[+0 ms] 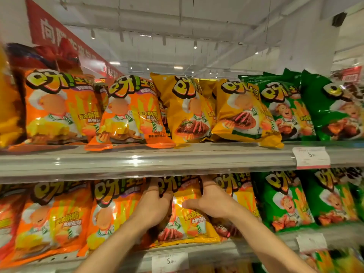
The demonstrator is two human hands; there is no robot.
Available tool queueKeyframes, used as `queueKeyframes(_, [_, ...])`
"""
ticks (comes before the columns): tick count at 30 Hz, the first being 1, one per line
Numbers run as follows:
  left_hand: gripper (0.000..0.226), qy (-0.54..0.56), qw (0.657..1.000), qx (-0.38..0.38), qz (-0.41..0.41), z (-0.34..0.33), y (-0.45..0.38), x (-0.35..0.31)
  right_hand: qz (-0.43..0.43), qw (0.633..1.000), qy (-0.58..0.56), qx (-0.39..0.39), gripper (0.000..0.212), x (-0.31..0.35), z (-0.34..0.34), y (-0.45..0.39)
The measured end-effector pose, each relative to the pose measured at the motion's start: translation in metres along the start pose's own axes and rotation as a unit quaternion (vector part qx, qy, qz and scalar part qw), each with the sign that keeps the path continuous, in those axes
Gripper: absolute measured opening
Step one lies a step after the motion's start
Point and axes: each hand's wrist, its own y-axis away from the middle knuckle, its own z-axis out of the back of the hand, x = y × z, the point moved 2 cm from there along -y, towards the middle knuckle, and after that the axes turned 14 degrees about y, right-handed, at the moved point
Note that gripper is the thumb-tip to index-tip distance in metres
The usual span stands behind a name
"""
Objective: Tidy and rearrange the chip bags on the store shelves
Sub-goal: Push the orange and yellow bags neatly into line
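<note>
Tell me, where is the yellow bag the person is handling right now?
The yellow bag stands on the lower shelf, centre of the head view, gripped by both hands, between an orange bag and a green bag.

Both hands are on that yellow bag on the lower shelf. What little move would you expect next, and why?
Probably sliding the yellow bag back and standing it square. The left hand and right hand grip its two upper sides, and it sits between the orange bags and green bags, its bottom edge out at the shelf lip.
</note>
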Motion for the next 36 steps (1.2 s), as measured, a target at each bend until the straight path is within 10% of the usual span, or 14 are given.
queueKeyframes(19, [0.029, 0.057, 0.996, 0.032, -0.06, 0.015, -0.003, 0.008, 0.023, 1.0, -0.007, -0.011, 0.089, -0.015, -0.003, 0.0])
queueKeyframes(23, [0.012, -0.108, 0.979, 0.023, -0.171, 0.024, 0.009, 0.015, 0.022, 0.998, 0.053, -0.02, 0.088, -0.009, -0.008, 0.005])
queueKeyframes(27, [0.03, -0.343, 0.88, -0.099, -0.313, 0.047, 0.014, 0.029, 0.033, 0.978, 0.186, -0.086, 0.067, 0.008, -0.027, 0.017])
queueKeyframes(36, [0.053, -0.448, 0.852, -0.104, -0.249, 0.074, 0.009, 0.063, -0.012, 0.932, 0.333, -0.141, 0.072, 0.031, -0.066, 0.009])
